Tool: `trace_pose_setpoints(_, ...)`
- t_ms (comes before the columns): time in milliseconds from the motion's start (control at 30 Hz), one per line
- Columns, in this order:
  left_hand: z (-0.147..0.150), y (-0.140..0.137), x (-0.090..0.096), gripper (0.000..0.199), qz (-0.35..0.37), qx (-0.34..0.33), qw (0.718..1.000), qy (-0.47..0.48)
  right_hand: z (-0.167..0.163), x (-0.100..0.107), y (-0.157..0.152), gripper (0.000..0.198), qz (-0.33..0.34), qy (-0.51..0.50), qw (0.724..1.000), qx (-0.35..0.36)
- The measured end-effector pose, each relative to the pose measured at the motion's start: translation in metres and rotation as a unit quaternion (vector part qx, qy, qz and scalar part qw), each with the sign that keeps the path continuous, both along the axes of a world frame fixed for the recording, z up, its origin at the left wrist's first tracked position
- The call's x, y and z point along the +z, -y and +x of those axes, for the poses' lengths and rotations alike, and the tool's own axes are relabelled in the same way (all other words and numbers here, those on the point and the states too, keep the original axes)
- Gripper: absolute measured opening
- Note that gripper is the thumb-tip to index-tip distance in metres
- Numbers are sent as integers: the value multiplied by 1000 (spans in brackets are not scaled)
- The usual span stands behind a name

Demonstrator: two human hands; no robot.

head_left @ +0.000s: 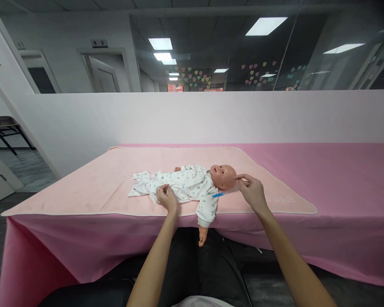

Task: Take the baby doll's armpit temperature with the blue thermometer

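Observation:
A baby doll (186, 181) in a white printed suit lies on its back on a peach mat, head to the right and legs to the left. One doll arm (203, 234) hangs over the front edge. My left hand (168, 199), fingers curled together, rests against the suit by the legs; whether it pinches anything is hidden. My right hand (252, 192) is beside the doll's head (224, 176), its index finger stretched out to touch the crown. A thin stick with a blue end (219, 195) lies below the head, its clear end running towards my right palm.
The peach mat (92, 183) covers part of a table draped in a pink cloth (345, 183). Behind it rises a low white wall (217, 117) topped with glass. A dark folding table (3, 123) stands at the far left.

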State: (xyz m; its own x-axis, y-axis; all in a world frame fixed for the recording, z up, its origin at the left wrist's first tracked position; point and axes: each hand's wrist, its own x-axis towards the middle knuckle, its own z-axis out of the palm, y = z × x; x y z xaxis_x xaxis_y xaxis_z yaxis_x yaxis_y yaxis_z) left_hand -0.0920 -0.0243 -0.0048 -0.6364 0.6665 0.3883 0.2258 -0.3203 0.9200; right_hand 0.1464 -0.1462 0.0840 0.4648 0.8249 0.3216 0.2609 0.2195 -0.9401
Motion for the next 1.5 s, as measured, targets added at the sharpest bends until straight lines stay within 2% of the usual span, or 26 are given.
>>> trace_pose_setpoints(267, 0, 0, 1, 10, 2, 2, 1000, 6, 2, 6, -3, 30, -1, -13, 1000, -14)
trace_pose_setpoints(567, -1, 1, 2, 9, -3, 3, 1000, 0, 1, 12, 1, 31, -23, -82, 995, 49)
trace_pose_setpoints(633, -1, 1, 2, 9, 0, 3, 1000, 0, 1, 12, 1, 32, -18, -88, 995, 42)
trace_pose_setpoints(867, 0, 2, 2, 9, -4, -3, 1000, 3, 1, 12, 0, 29, 0, -32, 999, -16)
trace_pose_setpoints(967, 0, 2, 3, 9, -3, -1, 1000, 2, 0, 12, 2, 30, -6, -19, 1000, -9)
trace_pose_setpoints(1100, 0, 2, 3, 9, -5, 5, 1000, -5, -1, 12, 3, 25, 28, 45, 997, -53)
trace_pose_setpoints(1300, 0, 2, 3, 9, -10, 6, 1000, -5, -5, 11, 3, 23, 18, 88, 995, -47)
trace_pose_setpoints(1500, 0, 1, 2, 9, -5, 4, 1000, 2, -9, 11, 4, 21, 31, 51, 998, -34)
